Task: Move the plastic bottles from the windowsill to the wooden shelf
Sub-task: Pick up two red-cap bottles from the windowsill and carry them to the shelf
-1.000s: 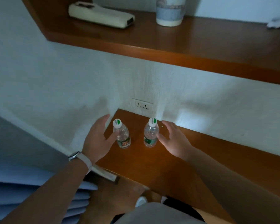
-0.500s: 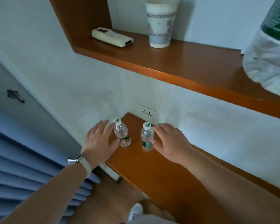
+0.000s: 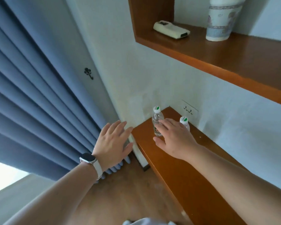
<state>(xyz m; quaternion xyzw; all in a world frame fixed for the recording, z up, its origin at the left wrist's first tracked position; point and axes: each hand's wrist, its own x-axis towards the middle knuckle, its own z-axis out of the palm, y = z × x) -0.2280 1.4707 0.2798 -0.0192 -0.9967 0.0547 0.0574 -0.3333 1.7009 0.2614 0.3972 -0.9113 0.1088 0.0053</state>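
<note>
Two small clear plastic bottles with white and green caps stand upright at the far left end of the lower wooden shelf (image 3: 177, 168). The left bottle (image 3: 157, 118) is in full view down to its label. The right bottle (image 3: 184, 121) shows only its cap and shoulder behind my right hand (image 3: 173, 138). That hand hovers in front of both bottles with fingers spread and holds nothing. My left hand (image 3: 114, 143), with a white watch on the wrist, is spread flat in the air left of the shelf end, apart from the bottles.
An upper wooden shelf (image 3: 217, 62) carries a cream remote (image 3: 171, 30) and a patterned paper cup (image 3: 221, 20). A wall socket (image 3: 190, 109) sits behind the bottles. Blue curtains (image 3: 31, 95) hang at the left, with a black hook (image 3: 88, 73) on the wall beside them. Wooden floor lies below.
The view has swung left toward the curtains. Both hands have drawn back from the bottles; my left hand is now off the shelf end, and my right hand covers the right bottle.
</note>
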